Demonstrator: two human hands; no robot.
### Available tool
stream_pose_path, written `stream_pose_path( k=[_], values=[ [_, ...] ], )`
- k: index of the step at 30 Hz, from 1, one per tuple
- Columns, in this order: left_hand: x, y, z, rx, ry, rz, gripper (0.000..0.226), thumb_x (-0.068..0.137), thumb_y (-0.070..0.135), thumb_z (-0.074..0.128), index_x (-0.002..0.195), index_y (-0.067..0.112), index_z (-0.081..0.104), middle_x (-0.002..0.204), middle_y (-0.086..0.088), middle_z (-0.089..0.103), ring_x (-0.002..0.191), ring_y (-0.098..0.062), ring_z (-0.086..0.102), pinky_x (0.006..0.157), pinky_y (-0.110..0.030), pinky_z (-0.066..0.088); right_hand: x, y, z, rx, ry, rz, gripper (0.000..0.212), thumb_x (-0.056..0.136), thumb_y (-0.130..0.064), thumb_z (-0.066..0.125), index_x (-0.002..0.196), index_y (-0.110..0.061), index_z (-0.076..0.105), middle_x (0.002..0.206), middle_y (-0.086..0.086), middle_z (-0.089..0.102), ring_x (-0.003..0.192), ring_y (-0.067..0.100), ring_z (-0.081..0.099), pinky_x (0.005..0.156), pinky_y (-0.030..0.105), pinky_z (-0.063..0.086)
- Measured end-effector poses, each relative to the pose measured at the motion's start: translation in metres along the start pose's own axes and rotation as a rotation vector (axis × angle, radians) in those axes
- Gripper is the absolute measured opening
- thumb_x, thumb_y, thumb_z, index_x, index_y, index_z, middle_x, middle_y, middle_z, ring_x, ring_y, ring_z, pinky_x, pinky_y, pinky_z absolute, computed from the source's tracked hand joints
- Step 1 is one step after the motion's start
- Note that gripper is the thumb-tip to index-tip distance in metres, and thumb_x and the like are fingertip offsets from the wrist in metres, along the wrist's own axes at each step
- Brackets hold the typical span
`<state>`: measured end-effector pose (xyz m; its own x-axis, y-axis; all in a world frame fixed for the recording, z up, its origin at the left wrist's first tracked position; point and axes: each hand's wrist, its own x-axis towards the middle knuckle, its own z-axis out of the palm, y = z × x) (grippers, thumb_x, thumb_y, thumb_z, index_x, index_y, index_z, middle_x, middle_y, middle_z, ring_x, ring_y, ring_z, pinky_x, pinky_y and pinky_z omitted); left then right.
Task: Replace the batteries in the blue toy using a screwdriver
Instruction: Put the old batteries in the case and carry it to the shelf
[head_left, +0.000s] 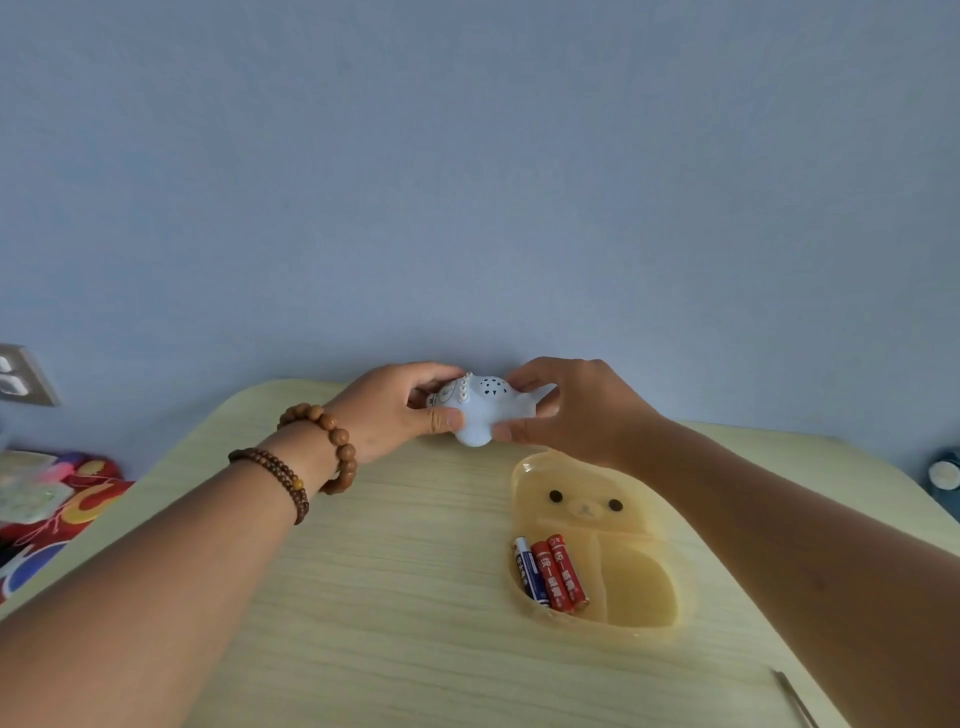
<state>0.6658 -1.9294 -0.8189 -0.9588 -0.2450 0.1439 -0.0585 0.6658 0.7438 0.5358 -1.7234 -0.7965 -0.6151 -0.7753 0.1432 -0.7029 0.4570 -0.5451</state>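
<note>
The pale blue toy (485, 410) is held at the far edge of the table, its speaker holes and white buttons facing up. My left hand (395, 410) grips its left end, thumb on the front. My right hand (576, 410) pinches its right end between thumb and fingers. Three batteries (550, 577), one blue and two red, lie side by side in the left compartment of a yellow bear-shaped tray (649, 587). A thin metal rod (797, 699), possibly the screwdriver, pokes out from under my right forearm at the lower right.
The light wooden table (389, 597) has rounded far corners and stands against a blue wall. A colourful cloth (47, 514) lies off the table's left side. A wall socket (21, 376) is at far left. A small round object (943, 473) sits at far right.
</note>
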Motion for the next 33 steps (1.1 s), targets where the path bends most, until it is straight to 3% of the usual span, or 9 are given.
stream_pose_path(
  k=[3, 6, 10, 13, 16, 19, 23, 28, 33],
  values=[
    [-0.006, 0.001, -0.001, -0.072, -0.038, -0.001, 0.056, 0.085, 0.028, 0.077, 0.133, 0.044, 0.051, 0.127, 0.021, 0.062, 0.117, 0.01, 0.058, 0.112, -0.032, 0.043, -0.013, -0.002, -0.011, 0.074, 0.054, 0.016, 0.054, 0.08, -0.056, 0.078, 0.127, -0.033, 0.065, 0.119, -0.016, 0.069, 0.099, 0.0, 0.068, 0.081, 0.017, 0.051],
    [-0.012, 0.007, -0.007, -0.01, 0.039, -0.049, 0.074, 0.079, 0.042, 0.074, 0.146, 0.028, 0.044, 0.141, 0.006, 0.057, 0.127, -0.002, 0.054, 0.113, -0.034, 0.042, -0.035, 0.003, -0.022, 0.098, 0.115, 0.034, 0.042, 0.089, -0.053, 0.07, 0.125, -0.031, 0.068, 0.118, -0.02, 0.066, 0.102, -0.002, 0.066, 0.081, 0.016, 0.049],
    [-0.05, 0.034, -0.012, 0.185, 0.337, 0.175, 0.043, 0.077, 0.046, 0.079, 0.114, 0.027, 0.068, 0.113, 0.01, 0.065, 0.106, -0.005, 0.062, 0.091, -0.027, 0.053, -0.064, 0.021, -0.027, 0.063, 0.116, 0.094, 0.028, 0.096, -0.046, 0.063, 0.118, -0.032, 0.072, 0.11, -0.021, 0.066, 0.097, -0.005, 0.063, 0.091, 0.023, 0.051],
    [-0.093, 0.062, 0.013, 0.168, 0.109, 0.315, 0.038, 0.072, 0.055, 0.077, 0.103, 0.034, 0.071, 0.104, 0.014, 0.063, 0.101, -0.01, 0.062, 0.079, -0.019, 0.05, -0.078, 0.031, -0.028, 0.064, 0.093, 0.133, 0.025, 0.098, -0.043, 0.061, 0.118, -0.032, 0.073, 0.111, -0.02, 0.067, 0.099, -0.001, 0.062, 0.081, 0.014, 0.045],
    [-0.117, 0.068, 0.046, 0.218, -0.09, 0.319, 0.034, 0.075, 0.049, 0.08, 0.105, 0.038, 0.071, 0.113, 0.021, 0.058, 0.105, -0.004, 0.06, 0.085, -0.016, 0.047, -0.09, 0.031, -0.027, 0.095, 0.096, 0.153, 0.027, 0.098, -0.042, 0.062, 0.121, -0.033, 0.072, 0.115, -0.018, 0.071, 0.1, 0.0, 0.063, 0.082, 0.017, 0.046],
    [-0.125, 0.067, 0.057, 0.271, -0.036, 0.367, 0.024, 0.077, 0.043, 0.078, 0.099, 0.036, 0.071, 0.11, 0.024, 0.058, 0.102, 0.003, 0.059, 0.089, -0.019, 0.045, -0.103, 0.027, -0.023, 0.127, 0.118, 0.162, 0.026, 0.097, -0.039, 0.065, 0.121, -0.033, 0.073, 0.113, -0.018, 0.073, 0.099, -0.001, 0.066, 0.083, 0.018, 0.047],
    [-0.144, 0.08, 0.059, 0.324, -0.029, 0.419, 0.018, 0.079, 0.05, 0.066, 0.089, 0.035, 0.068, 0.098, 0.023, 0.062, 0.092, 0.004, 0.057, 0.081, -0.026, 0.049, -0.126, 0.016, -0.014, 0.139, 0.163, 0.141, 0.023, 0.097, -0.033, 0.066, 0.119, -0.033, 0.074, 0.103, -0.02, 0.072, 0.092, -0.011, 0.063, 0.073, 0.005, 0.043],
    [-0.199, 0.093, 0.058, 0.264, -0.066, 0.434, 0.012, 0.082, 0.045, 0.07, 0.086, 0.034, 0.068, 0.096, 0.021, 0.06, 0.086, 0.006, 0.06, 0.076, -0.014, 0.048, -0.174, 0.0, -0.008, 0.105, 0.16, 0.047, 0.022, 0.098, -0.022, 0.067, 0.115, -0.031, 0.077, 0.1, -0.023, 0.073, 0.09, -0.015, 0.065, 0.075, -0.004, 0.043],
    [-0.239, 0.097, 0.057, 0.189, -0.047, 0.396, 0.011, 0.082, 0.043, 0.071, 0.083, 0.032, 0.071, 0.097, 0.021, 0.062, 0.085, 0.005, 0.063, 0.078, -0.008, 0.045, -0.211, -0.007, 0.0, 0.096, 0.219, -0.033, 0.025, 0.092, -0.009, 0.072, 0.11, -0.026, 0.08, 0.101, -0.019, 0.079, 0.096, -0.008, 0.069, 0.082, 0.002, 0.049]
  ],
)
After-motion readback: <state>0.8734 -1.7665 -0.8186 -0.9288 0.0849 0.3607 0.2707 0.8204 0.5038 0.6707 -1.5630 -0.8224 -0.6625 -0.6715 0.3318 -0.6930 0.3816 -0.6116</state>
